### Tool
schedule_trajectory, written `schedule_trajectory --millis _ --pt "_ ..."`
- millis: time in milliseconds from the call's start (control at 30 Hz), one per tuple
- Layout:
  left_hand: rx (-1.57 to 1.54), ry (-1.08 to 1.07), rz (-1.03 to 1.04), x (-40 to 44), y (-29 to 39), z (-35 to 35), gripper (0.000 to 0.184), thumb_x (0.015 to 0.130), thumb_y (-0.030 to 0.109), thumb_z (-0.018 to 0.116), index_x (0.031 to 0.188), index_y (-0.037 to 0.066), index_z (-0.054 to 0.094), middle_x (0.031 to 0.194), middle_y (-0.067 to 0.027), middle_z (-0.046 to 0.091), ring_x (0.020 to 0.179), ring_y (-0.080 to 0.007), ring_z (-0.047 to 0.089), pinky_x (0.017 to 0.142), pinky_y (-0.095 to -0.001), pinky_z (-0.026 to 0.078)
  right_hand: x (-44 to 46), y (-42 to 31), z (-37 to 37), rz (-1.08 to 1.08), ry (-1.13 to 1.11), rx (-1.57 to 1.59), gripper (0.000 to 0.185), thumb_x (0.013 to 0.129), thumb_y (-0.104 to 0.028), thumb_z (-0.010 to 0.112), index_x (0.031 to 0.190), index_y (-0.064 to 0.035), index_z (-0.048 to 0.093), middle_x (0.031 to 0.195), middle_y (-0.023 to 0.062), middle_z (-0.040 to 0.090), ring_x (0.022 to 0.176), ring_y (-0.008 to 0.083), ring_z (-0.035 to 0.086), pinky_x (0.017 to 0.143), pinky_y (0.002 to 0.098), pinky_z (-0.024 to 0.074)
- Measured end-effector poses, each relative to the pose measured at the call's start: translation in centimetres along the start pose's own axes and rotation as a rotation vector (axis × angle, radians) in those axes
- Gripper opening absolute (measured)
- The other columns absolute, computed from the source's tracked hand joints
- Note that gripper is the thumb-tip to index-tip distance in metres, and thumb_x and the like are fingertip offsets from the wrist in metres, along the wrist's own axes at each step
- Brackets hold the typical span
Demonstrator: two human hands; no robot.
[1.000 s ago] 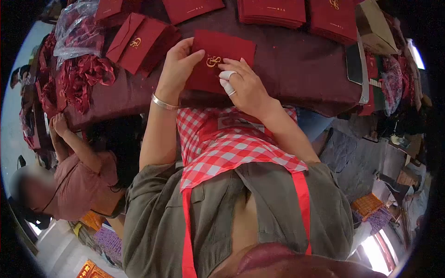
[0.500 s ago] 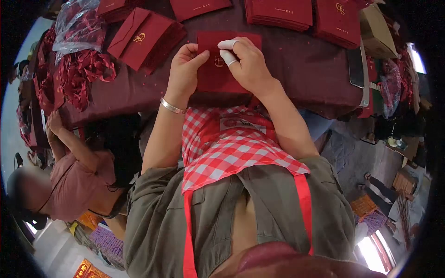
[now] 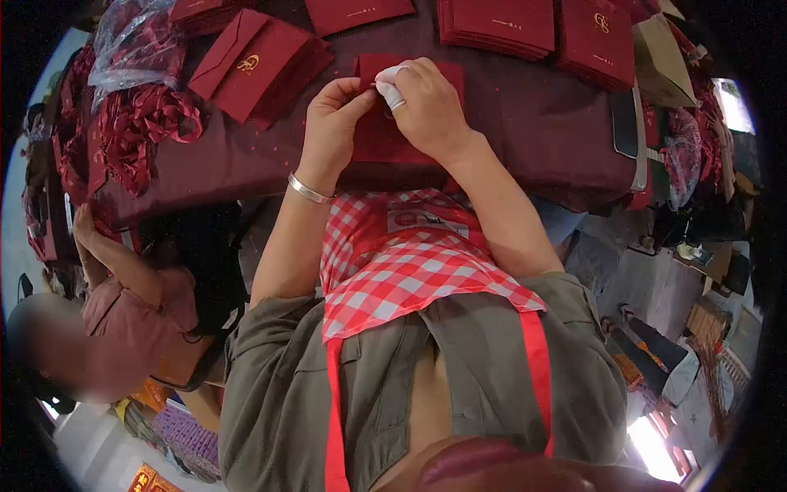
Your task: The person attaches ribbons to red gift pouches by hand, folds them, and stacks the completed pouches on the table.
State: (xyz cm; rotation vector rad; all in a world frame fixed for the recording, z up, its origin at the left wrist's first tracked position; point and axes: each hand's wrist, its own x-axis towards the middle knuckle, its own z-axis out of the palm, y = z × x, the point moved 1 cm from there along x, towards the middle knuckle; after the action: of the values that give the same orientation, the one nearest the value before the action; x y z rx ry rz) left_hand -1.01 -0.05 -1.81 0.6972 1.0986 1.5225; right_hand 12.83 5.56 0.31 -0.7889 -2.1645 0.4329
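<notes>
A dark red envelope or folder (image 3: 385,149) with a gold emblem lies flat on the table in front of me, its upper part mostly covered by my hands. Over its left edge, my left hand (image 3: 338,111) pinches thumb against forefinger. My right hand (image 3: 432,108) wears white covers on thumb and forefinger, and these are pinched together above the middle of the envelope. The fingertips of both hands meet at a small spot near the emblem. What they pinch there is too small to make out.
Stacks of red envelopes (image 3: 496,25) stand along the back, with another stack (image 3: 262,70) to the left. Crumpled dark red ribbons (image 3: 147,123) and a clear plastic bag (image 3: 138,49) lie at far left. A phone (image 3: 625,123) rests at the right edge. Another person (image 3: 139,312) sits at left.
My right hand has moved left, bringing its covered fingertips against those of my left hand. The left fingers have closed into a pinch, and the emblem is now mostly hidden.
</notes>
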Motion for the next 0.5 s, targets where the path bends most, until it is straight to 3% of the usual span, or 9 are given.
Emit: schedule_trajectory --millis 333,500 --pt "0.156 0.149 0.137 -0.3 -0.2 1.2 0.014 0.083 -0.004 0.061 0.097 -0.001 0.059 0.090 -0.0042 0.063 0.080 -0.0082 0.058 0.071 -0.0210 0.047 0.6 -0.8 1.1 -0.139 0.065 -0.231 0.009 0.070 -0.008 0.057 0.078 -0.0043 0.053 0.075 0.0109 0.056 0.078 0.0278 0.057 0.056 0.0352 0.0510" --pt "0.113 0.136 0.112 0.0 -0.8 0.5 0.017 0.082 -0.004 0.062 0.099 -0.001 0.059 0.092 -0.0045 0.062 0.081 -0.0089 0.058 0.072 -0.0215 0.048 0.9 0.1 1.2 -0.232 0.059 -0.285 0.010 0.074 -0.007 0.058 0.083 -0.0033 0.057 0.077 0.0087 0.058 0.075 0.0255 0.057 0.059 0.0352 0.0495"
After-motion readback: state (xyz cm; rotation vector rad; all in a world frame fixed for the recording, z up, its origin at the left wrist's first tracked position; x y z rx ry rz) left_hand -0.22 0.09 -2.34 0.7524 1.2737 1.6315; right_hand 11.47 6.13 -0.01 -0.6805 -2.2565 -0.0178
